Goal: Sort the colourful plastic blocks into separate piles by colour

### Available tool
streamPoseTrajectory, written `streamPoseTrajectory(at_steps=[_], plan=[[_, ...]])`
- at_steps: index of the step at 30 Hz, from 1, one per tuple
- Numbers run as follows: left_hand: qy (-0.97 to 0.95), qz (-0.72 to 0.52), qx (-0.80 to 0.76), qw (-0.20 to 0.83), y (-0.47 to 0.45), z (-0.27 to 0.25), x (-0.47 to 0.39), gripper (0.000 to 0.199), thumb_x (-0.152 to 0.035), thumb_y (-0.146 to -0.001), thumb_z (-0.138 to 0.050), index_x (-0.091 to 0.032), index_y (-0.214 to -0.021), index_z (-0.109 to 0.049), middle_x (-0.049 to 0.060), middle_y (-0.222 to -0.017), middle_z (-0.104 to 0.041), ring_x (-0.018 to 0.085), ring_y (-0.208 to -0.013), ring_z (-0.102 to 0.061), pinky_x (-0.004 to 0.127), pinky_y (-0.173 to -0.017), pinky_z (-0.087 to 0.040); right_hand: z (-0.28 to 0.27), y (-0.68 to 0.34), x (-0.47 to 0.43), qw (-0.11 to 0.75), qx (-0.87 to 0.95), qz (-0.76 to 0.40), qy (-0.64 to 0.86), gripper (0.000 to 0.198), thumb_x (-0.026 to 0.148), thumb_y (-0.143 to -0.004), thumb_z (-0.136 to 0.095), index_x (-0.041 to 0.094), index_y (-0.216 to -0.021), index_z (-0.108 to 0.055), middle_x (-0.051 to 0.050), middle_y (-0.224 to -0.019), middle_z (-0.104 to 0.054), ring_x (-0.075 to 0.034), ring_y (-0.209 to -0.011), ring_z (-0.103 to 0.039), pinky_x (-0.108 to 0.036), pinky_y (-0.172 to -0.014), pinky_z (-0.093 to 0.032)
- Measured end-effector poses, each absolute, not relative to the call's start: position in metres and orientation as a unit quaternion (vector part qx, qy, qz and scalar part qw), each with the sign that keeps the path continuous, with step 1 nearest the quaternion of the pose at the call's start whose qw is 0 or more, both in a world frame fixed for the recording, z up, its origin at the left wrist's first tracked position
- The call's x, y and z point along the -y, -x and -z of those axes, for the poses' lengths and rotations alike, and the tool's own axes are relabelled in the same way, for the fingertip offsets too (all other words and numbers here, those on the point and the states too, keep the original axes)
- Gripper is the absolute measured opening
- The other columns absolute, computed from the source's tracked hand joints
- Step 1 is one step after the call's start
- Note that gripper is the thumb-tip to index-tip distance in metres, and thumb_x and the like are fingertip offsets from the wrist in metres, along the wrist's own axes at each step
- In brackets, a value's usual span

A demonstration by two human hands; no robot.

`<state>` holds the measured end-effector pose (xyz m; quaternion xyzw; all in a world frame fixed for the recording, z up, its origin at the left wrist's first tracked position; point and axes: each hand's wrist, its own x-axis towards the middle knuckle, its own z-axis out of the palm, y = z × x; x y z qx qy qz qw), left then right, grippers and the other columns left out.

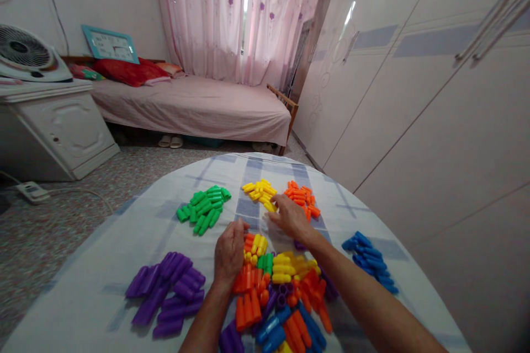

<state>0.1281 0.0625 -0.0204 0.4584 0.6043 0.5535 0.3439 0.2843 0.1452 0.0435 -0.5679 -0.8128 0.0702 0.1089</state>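
My left hand [230, 249] rests loosely cupped at the left edge of a mixed heap, beside small orange caps [249, 242] and yellow caps [259, 244]; its fingers are partly hidden, and I see nothing held in them. Over the table's far side, my right hand [291, 215] reaches with thumb and forefinger apart. Its fingertips are at a yellow cap [270, 207] on the near edge of a yellow pile [259, 190]. All these pieces look like hollow, cap-like plastic tubes. The mixed heap also holds green caps [265, 263], purple caps [232, 338] and blue caps [274, 329].
Sorted piles lie around the cloth-covered table [103, 265]: green [203, 208] back left, orange [301, 197] back right, purple [168, 292] front left, blue [370, 261] right. Beyond stand a bed [199, 105], a cabinet with a fan [28, 55], and a tall wardrobe [414, 121].
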Motion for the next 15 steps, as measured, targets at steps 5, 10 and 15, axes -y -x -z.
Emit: streamPoseTrajectory(at_steps=[5,10,15], plan=[[-0.453,-0.547,-0.614,0.345,-0.128,0.017,-0.061,0.052,-0.059,-0.087,-0.031,-0.018,-0.083,-0.063,0.007,-0.078,-0.068,0.02,-0.071,-0.065,0.032,-0.067,-0.05,-0.046,-0.265,-0.181,0.171,0.764,-0.066,0.619,0.036,0.032,-0.082,-0.057,0.021,-0.116,-0.054,-0.007,-0.11,-0.062,-0.019,-0.095,-0.06,-0.029,-0.076,-0.044],[-0.451,-0.551,-0.612,0.343,-0.129,0.017,-0.062,0.053,-0.059,-0.088,-0.031,-0.018,-0.082,-0.063,0.007,-0.075,-0.068,0.02,-0.069,-0.065,0.031,-0.066,-0.05,-0.06,-0.29,-0.162,0.269,0.754,-0.116,0.588,0.032,0.035,-0.085,-0.053,0.018,-0.11,-0.06,-0.008,-0.111,-0.063,-0.018,-0.092,-0.061,-0.031,-0.083,-0.046],[-0.465,-0.539,-0.615,0.339,-0.127,0.02,-0.062,0.052,-0.058,-0.088,-0.03,-0.018,-0.085,-0.063,0.008,-0.08,-0.069,0.022,-0.076,-0.065,0.031,-0.068,-0.049,-0.058,-0.354,-0.085,0.4,0.677,-0.158,0.597,0.031,0.039,-0.086,-0.047,0.019,-0.103,-0.062,-0.007,-0.106,-0.066,-0.019,-0.092,-0.062,-0.032,-0.081,-0.048]])
